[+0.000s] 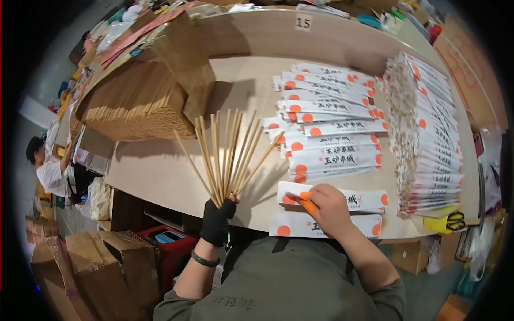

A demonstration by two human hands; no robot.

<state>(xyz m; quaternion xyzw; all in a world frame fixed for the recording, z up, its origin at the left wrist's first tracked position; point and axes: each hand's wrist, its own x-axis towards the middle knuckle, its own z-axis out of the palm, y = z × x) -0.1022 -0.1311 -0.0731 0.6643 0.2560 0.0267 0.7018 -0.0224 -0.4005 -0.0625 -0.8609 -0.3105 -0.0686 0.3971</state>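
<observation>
My left hand [217, 220], in a black glove, grips a fanned bundle of wooden chopsticks [227, 152] upright over the table's front edge. My right hand [326, 208], with orange covers on its fingertips, presses on a white paper chopstick sleeve [364, 199] marked with orange dots. A second sleeve [292, 227] lies just in front of it. Further back lies a heap of several filled sleeves [329, 123]. To the right stands a long stack of empty sleeves [428, 134].
An open cardboard box of loose chopsticks [136, 104] sits at the left of the beige table [155, 171]. Yellow-handled scissors [447, 220] lie at the right front corner. Cardboard boxes [91, 262] and a red bin [166, 241] stand below. Another person [48, 166] works far left.
</observation>
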